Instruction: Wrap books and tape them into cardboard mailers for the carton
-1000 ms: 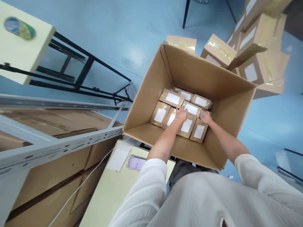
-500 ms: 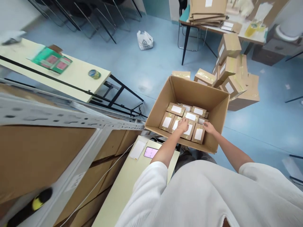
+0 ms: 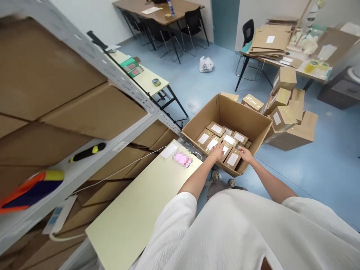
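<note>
A large open carton [image 3: 244,110] stands in front of me and holds several small brown boxes with white labels. My left hand [image 3: 217,151] rests on the small boxes near the carton's front, its fingers spread over their tops. At the front right, my right hand [image 3: 245,154] is beside a labelled small box [image 3: 233,159]; its fingers are bent together, and whether they grip anything is too small to tell. The labels of the boxes face up.
A pale table [image 3: 135,202] with a blurred pink phone [image 3: 182,159] lies at my left, beside a metal shelf [image 3: 132,129] of cartons. Taped boxes [image 3: 298,131] are stacked beyond the carton at right. A white bag [image 3: 206,64] lies on the floor.
The view has shifted up and left, showing more shelf and the far table. Both hands remain inside the carton, in nearly the same places on the small boxes.
</note>
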Demonstrator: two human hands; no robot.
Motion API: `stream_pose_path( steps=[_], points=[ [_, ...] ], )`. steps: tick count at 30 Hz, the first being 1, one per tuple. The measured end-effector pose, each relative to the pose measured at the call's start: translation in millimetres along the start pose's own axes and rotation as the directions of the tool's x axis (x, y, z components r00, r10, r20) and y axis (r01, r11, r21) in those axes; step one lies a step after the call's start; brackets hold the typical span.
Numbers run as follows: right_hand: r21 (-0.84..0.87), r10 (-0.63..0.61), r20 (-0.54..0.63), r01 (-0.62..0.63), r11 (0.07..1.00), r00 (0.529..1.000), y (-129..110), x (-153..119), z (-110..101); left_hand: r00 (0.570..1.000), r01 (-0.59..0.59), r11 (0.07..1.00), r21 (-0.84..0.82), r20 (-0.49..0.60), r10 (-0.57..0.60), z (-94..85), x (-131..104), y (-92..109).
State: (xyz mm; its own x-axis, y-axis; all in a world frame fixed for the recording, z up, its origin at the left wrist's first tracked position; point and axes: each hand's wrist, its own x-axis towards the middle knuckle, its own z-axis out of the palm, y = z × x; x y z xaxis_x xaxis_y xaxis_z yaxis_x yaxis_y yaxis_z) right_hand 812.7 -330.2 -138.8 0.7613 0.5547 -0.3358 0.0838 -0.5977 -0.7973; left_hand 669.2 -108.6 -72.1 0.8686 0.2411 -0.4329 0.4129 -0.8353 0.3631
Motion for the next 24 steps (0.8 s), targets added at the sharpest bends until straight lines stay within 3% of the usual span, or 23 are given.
stream_pose_path(
  steps=[5, 11, 18, 24],
  points=[
    [0.013, -0.100, 0.094, 0.100, 0.995, 0.991, -19.2, -5.4, 12.0, 0.994, 0.072, 0.996, -0.052, -0.084, -0.077, 6.9, -42.0, -0.3],
    [0.038, -0.233, 0.195, 0.230, 0.972, 0.953, -66.6, -11.7, 53.6, 0.955, 0.171, 0.975, -0.138, -0.221, -0.199, 12.2, -106.0, -25.9],
    [0.070, -0.401, 0.368, 0.405, 0.912, 0.839, -123.2, -39.7, 122.9, 0.871, 0.318, 0.921, -0.227, -0.314, -0.378, 33.1, -202.6, -67.6],
    [0.047, -0.467, 0.468, 0.507, 0.861, 0.750, -158.0, -97.9, 205.6, 0.778, 0.410, 0.854, -0.321, -0.365, -0.511, 64.1, -309.2, -103.1]
  ],
)
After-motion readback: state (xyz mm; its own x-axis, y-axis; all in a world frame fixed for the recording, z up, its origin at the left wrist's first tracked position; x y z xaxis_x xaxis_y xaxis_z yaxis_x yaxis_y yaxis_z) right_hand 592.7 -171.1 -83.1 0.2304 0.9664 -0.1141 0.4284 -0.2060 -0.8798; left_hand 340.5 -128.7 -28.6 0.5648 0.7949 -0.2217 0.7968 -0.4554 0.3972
